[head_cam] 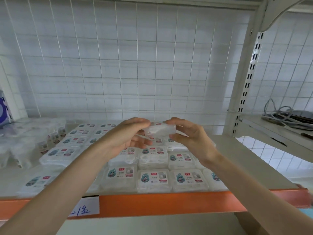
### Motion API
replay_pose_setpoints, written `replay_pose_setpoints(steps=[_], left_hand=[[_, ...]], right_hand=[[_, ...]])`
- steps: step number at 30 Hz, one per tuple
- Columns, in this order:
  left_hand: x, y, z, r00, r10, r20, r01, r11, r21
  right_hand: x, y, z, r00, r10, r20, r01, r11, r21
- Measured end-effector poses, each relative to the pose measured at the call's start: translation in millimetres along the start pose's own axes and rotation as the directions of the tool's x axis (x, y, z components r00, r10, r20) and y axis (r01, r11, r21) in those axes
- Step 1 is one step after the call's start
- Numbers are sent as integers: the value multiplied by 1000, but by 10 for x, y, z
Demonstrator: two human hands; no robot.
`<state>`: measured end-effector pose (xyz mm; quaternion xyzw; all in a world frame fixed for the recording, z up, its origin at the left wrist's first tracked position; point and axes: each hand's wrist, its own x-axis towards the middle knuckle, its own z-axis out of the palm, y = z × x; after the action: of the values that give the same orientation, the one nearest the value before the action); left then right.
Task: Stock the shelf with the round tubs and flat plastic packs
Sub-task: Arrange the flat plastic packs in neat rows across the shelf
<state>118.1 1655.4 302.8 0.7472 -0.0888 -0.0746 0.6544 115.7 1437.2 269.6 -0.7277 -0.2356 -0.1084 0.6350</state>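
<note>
A flat clear plastic pack (161,129) hangs above the middle of the shelf, held edge-on between both hands. My left hand (126,136) pinches its left end with thumb and fingers. My right hand (189,135) grips its right end. Below them, several flat packs (153,180) with blue and red labels lie in rows on the white shelf (237,160). Round clear tubs (43,143) with small labels stand in a cluster at the shelf's left. My forearms hide part of the rows.
An orange front rail (169,204) with a handwritten paper tag (83,209) edges the shelf. A wire grid and white tiles back it. A slotted upright (243,92) stands at right, with grey cables (286,116) on the neighbouring shelf. A purple box (4,109) sits far left.
</note>
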Motion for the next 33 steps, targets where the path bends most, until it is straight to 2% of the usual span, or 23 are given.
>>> replay_pose_setpoints(steps=[2,5,7,10,14,18,21,26,30,33], left_hand=[[3,-20,-9,998,66,-25,-67,995,-70],[5,-62,-34,987,157,-22,-158,987,-27],[-8,-84,-34,984,179,3,-179,984,1],[-20,-104,-9,978,206,4,-206,976,68],[-26,-107,24,978,208,-27,-202,968,148],[-21,-101,24,987,145,-64,-140,987,76],[-38,-100,39,996,88,-2,-88,995,48],[-40,-139,132,988,157,-1,-156,985,72],[-19,-150,135,975,199,-96,-195,979,52],[-30,-132,146,968,234,-94,-230,972,46]], right_hand=[[-7,-14,6,999,30,20,-29,1000,-7],[10,-58,23,995,89,-36,-88,996,34],[49,-84,33,985,149,-83,-143,987,71],[98,-118,55,970,239,-42,-237,970,43],[114,-91,96,964,262,-51,-262,965,10],[124,-43,127,950,283,-130,-255,947,193],[117,-55,153,942,292,-167,-238,930,280],[80,-59,227,933,317,-169,-234,894,381],[26,9,245,942,302,-145,-251,924,289],[-24,-5,235,960,264,-92,-246,955,169]])
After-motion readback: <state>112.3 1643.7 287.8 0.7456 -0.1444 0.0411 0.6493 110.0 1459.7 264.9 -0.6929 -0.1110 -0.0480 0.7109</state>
